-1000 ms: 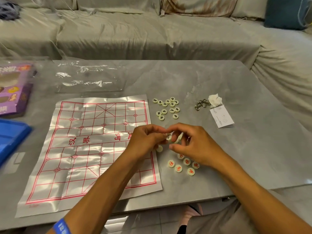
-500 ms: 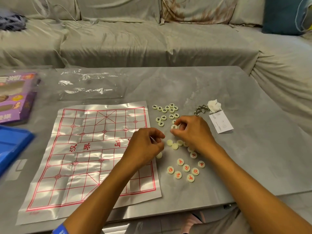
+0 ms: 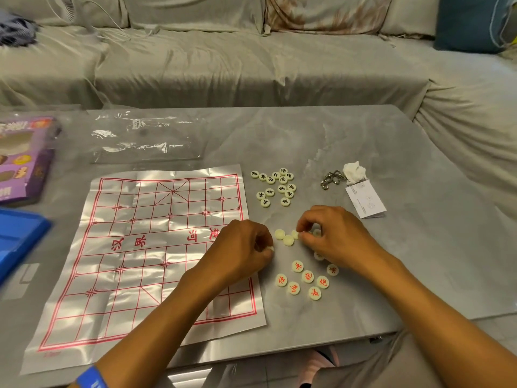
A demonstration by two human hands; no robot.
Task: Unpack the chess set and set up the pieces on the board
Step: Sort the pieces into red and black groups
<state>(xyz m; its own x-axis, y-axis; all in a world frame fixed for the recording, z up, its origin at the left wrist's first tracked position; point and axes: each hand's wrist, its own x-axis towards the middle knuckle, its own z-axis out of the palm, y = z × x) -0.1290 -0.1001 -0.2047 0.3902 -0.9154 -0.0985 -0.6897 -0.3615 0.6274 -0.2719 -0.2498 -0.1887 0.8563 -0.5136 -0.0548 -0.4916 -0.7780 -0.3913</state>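
Stretching across the back is a big sofa (image 3: 251, 65) with a grey cover. In front of it is the grey counter (image 3: 405, 261). On the counter lies the shiny game board (image 3: 134, 261) with red lines and no pieces on it. A clear plastic bag (image 3: 145, 135) lies just behind the board. A purple box (image 3: 25, 161) and a blue tray (image 3: 16, 239) sit at the left edge. A small folded paper (image 3: 365, 200), a white tissue (image 3: 354, 172) and a little metal chain (image 3: 331, 179) lie to the right.

The left hand (image 3: 240, 253) rests on the right edge of the board, fingers curled, pinching a pale piece (image 3: 270, 248). The right hand (image 3: 338, 236) is beside it on the counter, fingers curled, pinching another pale piece (image 3: 301, 234).

Between the hands lie two blank pieces (image 3: 284, 237), touching each other. Behind them is a bunch of black-letter pieces (image 3: 275, 186). Near the hands sit the red-letter pieces (image 3: 306, 280), face up.
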